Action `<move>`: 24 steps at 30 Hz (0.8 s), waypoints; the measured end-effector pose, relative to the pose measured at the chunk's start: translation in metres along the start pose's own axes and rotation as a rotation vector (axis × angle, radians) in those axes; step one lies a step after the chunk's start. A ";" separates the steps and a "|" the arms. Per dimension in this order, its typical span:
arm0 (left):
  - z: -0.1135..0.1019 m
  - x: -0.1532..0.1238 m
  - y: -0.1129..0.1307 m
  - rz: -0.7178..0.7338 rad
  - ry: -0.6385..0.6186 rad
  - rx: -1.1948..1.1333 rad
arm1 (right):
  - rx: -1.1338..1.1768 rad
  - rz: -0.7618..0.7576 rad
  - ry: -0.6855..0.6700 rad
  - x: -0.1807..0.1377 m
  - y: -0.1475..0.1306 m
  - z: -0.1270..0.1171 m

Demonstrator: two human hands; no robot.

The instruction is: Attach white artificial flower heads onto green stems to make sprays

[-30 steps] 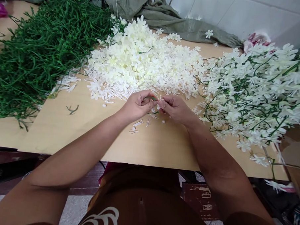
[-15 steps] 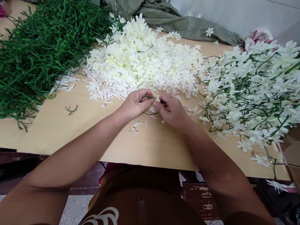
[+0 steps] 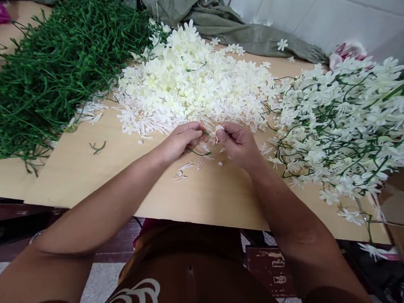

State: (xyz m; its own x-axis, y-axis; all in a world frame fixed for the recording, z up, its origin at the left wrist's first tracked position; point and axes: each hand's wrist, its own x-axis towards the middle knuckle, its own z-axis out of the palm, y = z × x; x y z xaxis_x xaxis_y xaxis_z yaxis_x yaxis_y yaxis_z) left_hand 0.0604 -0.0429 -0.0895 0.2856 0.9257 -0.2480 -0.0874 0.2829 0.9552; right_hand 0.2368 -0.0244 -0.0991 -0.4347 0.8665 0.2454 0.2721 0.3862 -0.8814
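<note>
My left hand pinches a thin green plastic stem, whose curved lower end hangs out below the fingers. Close beside it, my right hand is closed, with a small white artificial flower piece at thumb and forefinger; its exact shape is partly hidden. A narrow gap separates the two hands. Just behind them spreads a heap of loose white artificial flowers, with thin white stamens along its front edge. A few stray stamens lie on the board below my hands.
On the left is a large pile of green stems, with one loose stem in front. Assembled white flowers on stems fill the right side. Grey-green cloth runs along the tiled wall. The tan board ends near my body.
My hands have moved slightly apart; they were together at the stem. The right hand has shifted a little right with the white piece, and the stem's free end shows more clearly.
</note>
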 end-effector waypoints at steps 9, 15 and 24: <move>0.003 0.000 -0.001 0.052 -0.004 0.041 | -0.040 -0.045 0.045 0.000 -0.003 0.004; -0.001 0.003 -0.008 0.062 -0.040 0.118 | -0.048 -0.006 0.076 -0.001 -0.001 0.006; -0.006 0.003 -0.008 0.087 -0.142 0.108 | -0.159 -0.177 0.111 -0.002 0.002 0.009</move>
State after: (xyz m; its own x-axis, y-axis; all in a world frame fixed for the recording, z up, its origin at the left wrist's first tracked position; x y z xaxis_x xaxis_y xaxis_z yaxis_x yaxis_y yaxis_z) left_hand 0.0560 -0.0413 -0.0989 0.4142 0.8984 -0.1457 -0.0171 0.1678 0.9857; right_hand 0.2305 -0.0278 -0.1048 -0.3934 0.8071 0.4402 0.3354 0.5718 -0.7487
